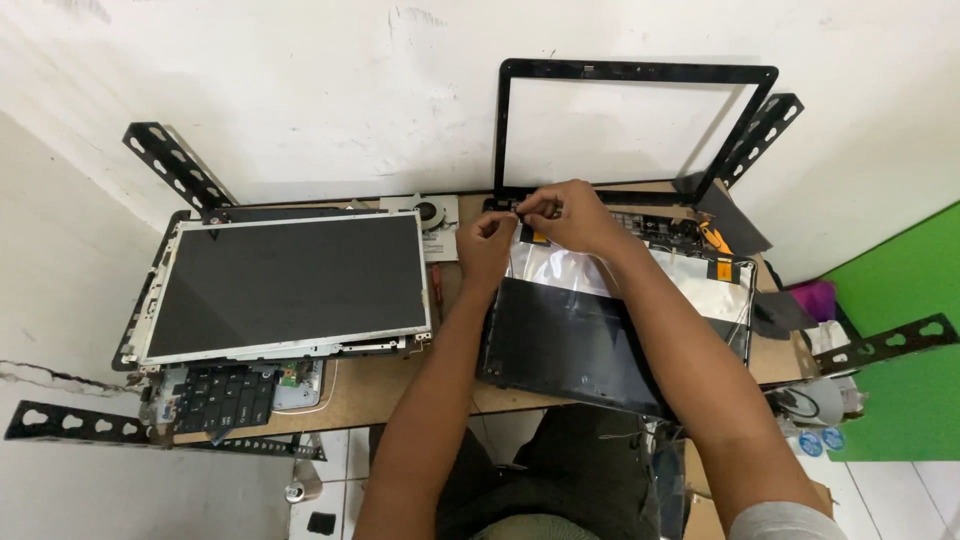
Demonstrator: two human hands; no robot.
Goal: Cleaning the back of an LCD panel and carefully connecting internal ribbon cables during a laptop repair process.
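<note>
From the head camera, your left hand [487,238] and right hand [566,214] meet at the far edge of the laptop lid shell [590,340], fingertips of both pinched shut on something small and dark at the hinge line; what exactly, you cannot tell from here. The lid shell lies flat on the wooden bench [375,385], its silver foil lining [560,266] bared at the far half.

The empty screen bezel [634,128] leans upright against the wall just behind your hands; I judge that a jerk as the pinched piece comes free could knock it over. Thin wires [742,312] trail at the shell's right edge and could snag your forearm.

To your left, the LCD panel [288,285] rests on another opened laptop, its keyboard [222,396] showing below. A cooling fan [430,214] sits near your left hand. No containers are in view.
</note>
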